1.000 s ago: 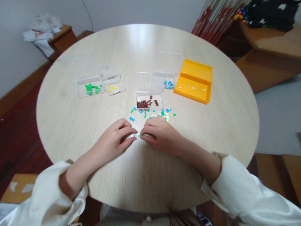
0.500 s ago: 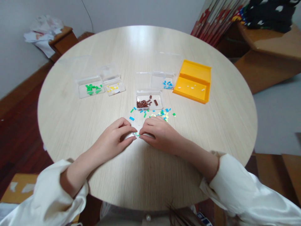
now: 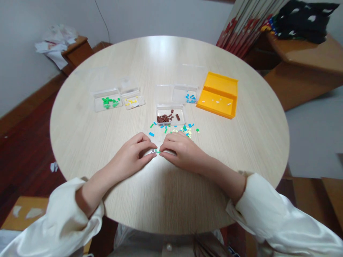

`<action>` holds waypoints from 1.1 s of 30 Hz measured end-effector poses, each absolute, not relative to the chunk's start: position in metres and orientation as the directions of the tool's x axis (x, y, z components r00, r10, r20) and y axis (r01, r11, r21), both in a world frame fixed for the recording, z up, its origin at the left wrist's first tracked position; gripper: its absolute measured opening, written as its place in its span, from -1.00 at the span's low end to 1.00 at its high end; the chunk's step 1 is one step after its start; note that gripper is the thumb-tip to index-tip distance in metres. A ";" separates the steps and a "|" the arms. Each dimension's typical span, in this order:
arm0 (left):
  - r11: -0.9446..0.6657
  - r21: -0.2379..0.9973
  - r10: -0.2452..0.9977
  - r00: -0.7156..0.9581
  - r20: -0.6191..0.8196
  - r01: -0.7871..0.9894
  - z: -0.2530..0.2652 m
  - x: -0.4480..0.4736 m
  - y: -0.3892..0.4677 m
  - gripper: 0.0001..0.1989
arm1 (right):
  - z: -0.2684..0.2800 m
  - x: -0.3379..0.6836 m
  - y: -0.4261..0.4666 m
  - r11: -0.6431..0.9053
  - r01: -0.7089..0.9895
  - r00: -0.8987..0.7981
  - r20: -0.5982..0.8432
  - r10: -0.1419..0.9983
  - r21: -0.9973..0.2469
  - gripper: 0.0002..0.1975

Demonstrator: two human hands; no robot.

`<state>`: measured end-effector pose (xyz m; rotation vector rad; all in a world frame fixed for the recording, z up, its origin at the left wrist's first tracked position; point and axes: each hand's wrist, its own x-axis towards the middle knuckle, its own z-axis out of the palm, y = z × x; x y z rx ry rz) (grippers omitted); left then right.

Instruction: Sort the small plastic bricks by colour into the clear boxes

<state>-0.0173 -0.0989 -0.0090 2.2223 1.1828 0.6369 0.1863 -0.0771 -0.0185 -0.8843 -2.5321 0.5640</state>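
Near the front middle of the table, my left hand (image 3: 136, 151) pinches a small white-and-green piece made of toy building bricks (image 3: 154, 151) between thumb and fingers. My right hand (image 3: 180, 149) meets it from the other side, its thumb and fingertips closed on the green end, where a small green brick (image 3: 158, 152) shows. Fingers cover much of both parts, so I cannot tell whether they are joined. Just beyond my hands lie loose blue, green and pale yellow bricks (image 3: 189, 132), with one blue brick (image 3: 151, 134) close to my left fingers.
Behind the loose bricks stands a clear box of brown bricks (image 3: 164, 119). Further left are clear boxes with green bricks (image 3: 109, 102) and yellow bricks (image 3: 131, 102). To the right are a clear box of blue bricks (image 3: 190, 97) and an open yellow case (image 3: 233, 103) holding a few white pieces.
The camera view has tilted and shifted slightly. Both hands keep their pinch on the small bricks, fingertips close together, with little visible movement.
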 end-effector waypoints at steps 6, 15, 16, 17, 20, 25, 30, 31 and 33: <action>-0.468 0.648 0.853 0.497 0.156 0.601 -0.009 -0.017 -0.100 -0.87 | -0.019 0.186 -0.078 0.726 0.485 -0.715 0.257 0.651 -0.488 -0.85; -0.460 0.652 0.856 0.496 0.146 0.603 -0.009 -0.017 -0.100 -0.88 | -0.018 0.186 -0.078 0.720 0.489 -0.716 0.245 0.654 -0.492 -0.85; -0.459 0.654 0.857 0.495 0.146 0.602 -0.009 -0.017 -0.100 -0.88 | -0.018 0.186 -0.077 0.719 0.490 -0.717 0.242 0.654 -0.493 -0.85; -0.459 0.655 0.857 0.494 0.146 0.601 -0.009 -0.017 -0.100 -0.88 | -0.019 0.185 -0.077 0.718 0.490 -0.716 0.241 0.655 -0.494 -0.85; -0.460 0.654 0.857 0.494 0.148 0.601 -0.009 -0.017 -0.100 -0.88 | -0.019 0.185 -0.077 0.716 0.490 -0.716 0.239 0.656 -0.496 -0.85; -0.465 0.647 0.854 0.498 0.150 0.604 -0.010 -0.018 -0.100 -0.88 | -0.019 0.185 -0.078 0.723 0.483 -0.714 0.256 0.652 -0.494 -0.86; -0.461 0.643 0.858 0.492 0.146 0.612 -0.010 -0.018 -0.100 -0.87 | -0.018 0.185 -0.078 0.724 0.485 -0.718 0.250 0.650 -0.490 -0.85; -0.459 0.643 0.859 0.492 0.143 0.614 -0.010 -0.017 -0.100 -0.87 | -0.019 0.185 -0.078 0.725 0.483 -0.718 0.251 0.649 -0.491 -0.84; -0.456 0.645 0.860 0.491 0.140 0.613 -0.010 -0.017 -0.100 -0.87 | -0.019 0.186 -0.078 0.724 0.479 -0.717 0.255 0.649 -0.496 -0.84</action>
